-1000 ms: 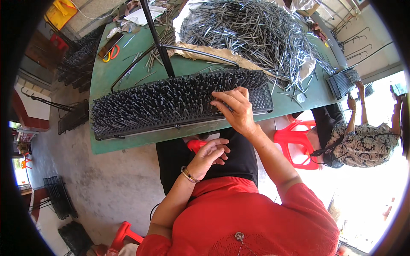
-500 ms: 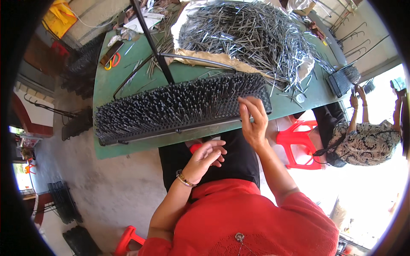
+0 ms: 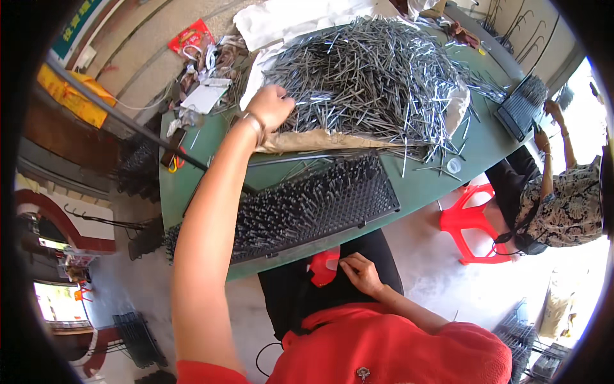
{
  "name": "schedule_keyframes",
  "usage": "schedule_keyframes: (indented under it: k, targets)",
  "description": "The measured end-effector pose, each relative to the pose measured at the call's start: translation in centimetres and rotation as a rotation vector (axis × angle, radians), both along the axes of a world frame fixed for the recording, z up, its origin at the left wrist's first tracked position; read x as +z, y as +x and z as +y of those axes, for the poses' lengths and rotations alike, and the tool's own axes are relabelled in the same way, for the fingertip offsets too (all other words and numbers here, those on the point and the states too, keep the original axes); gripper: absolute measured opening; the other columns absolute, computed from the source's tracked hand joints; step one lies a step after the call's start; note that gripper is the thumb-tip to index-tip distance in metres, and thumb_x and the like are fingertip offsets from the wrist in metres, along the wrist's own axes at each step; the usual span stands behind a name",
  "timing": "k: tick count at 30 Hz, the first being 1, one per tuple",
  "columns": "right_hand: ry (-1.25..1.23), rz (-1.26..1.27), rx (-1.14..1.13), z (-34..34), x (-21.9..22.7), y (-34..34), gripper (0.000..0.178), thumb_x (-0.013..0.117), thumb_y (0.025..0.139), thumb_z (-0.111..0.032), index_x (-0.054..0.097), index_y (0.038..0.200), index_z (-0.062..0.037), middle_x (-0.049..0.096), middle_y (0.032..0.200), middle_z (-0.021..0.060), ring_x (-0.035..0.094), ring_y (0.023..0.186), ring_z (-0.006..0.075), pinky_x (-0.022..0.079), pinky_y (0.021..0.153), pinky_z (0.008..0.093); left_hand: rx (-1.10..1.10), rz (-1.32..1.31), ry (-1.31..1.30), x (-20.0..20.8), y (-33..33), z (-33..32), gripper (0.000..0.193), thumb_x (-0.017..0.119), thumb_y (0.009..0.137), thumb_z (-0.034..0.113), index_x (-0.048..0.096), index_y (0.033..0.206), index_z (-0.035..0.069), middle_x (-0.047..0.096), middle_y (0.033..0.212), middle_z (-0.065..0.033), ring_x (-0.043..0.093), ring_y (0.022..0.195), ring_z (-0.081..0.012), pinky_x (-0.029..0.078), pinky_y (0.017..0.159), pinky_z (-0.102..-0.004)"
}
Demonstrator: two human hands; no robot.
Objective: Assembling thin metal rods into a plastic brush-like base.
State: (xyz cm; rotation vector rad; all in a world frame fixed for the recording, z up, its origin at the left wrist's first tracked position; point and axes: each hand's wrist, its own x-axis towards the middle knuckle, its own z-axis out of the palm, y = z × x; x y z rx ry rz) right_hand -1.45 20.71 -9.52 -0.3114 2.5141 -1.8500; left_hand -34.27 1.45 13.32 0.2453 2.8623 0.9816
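My left hand [image 3: 272, 107] reaches across the table, fingers curled, to the left edge of a big heap of thin grey metal pins [image 3: 364, 70]. Whether pins are in its grip is hidden. Nearer me lies a long black perforated rack [image 3: 374, 198], its holes packed with upright pins except along the front and right end, where bare holes show. Part of the rack is hidden behind my left forearm. My right hand [image 3: 362, 274] is low over my lap, in front of the rack, with fingers bent together; what they hold, if anything, is too small to make out.
The pins lie on paper sheeting [image 3: 313, 139] on a green table [image 3: 422, 185]. Orange-handled scissors [image 3: 176, 162] lie at left, a small clear cap [image 3: 453, 166] at right. A black bar [image 3: 128, 115] slants across the left. Another person [image 3: 563, 211] works at a smaller rack [image 3: 521, 109].
My left hand has gone from above my lap out to the pin heap. My right hand has dropped from the rack's right end to my lap. The view has shifted.
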Motion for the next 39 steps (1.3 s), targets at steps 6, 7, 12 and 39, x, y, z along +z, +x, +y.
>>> schedule_keyframes:
  k: [6,7,12,39]
  targets:
    - [0.029,0.065,-0.046,0.6,-0.3,-0.7,0.009,0.064,0.084,-0.008,0.065,0.090,-0.0003,0.062,0.085,0.0132,0.063,0.072,0.0306,0.053,0.061,0.0367,0.085,-0.432,-0.442,-7.8,-9.8,2.1,0.075,0.064,0.076,0.054,0.058,0.112,-0.012,0.064,0.105,-0.0237,0.063,0.091,-0.0352,0.049,0.075,-0.0454]
    - [0.025,0.052,-0.031,0.3,-0.2,-0.8,0.010,0.065,0.084,-0.008,0.065,0.090,-0.0004,0.062,0.084,0.0129,0.063,0.071,0.0304,0.054,0.060,0.0368,0.095,-0.396,-0.422,-9.8,-10.7,0.9,0.089,0.061,0.074,0.062,0.051,0.123,-0.012,0.057,0.122,-0.0248,0.058,0.108,-0.0355,0.046,0.089,-0.0453]
    - [0.050,0.044,-0.045,0.8,-0.8,-1.1,0.011,0.066,0.083,-0.010,0.066,0.089,-0.0013,0.063,0.084,0.0111,0.063,0.066,0.0289,0.054,0.054,0.0365,0.171,-0.234,-0.540,-12.6,-13.7,3.7,0.092,0.045,0.079,0.071,0.030,0.143,0.005,0.030,0.147,-0.0193,0.031,0.134,-0.0357,0.026,0.109,-0.0456]
    - [0.163,0.053,0.051,0.0,-0.5,-2.0,0.016,0.066,0.081,-0.014,0.065,0.094,-0.0066,0.060,0.088,0.0080,0.063,0.064,0.0249,0.053,0.052,0.0349,-0.238,-0.761,-1.014,-12.6,-18.6,11.1,0.110,0.073,0.053,0.067,0.045,0.135,0.000,0.043,0.140,-0.0220,0.048,0.123,-0.0301,0.040,0.101,-0.0382]
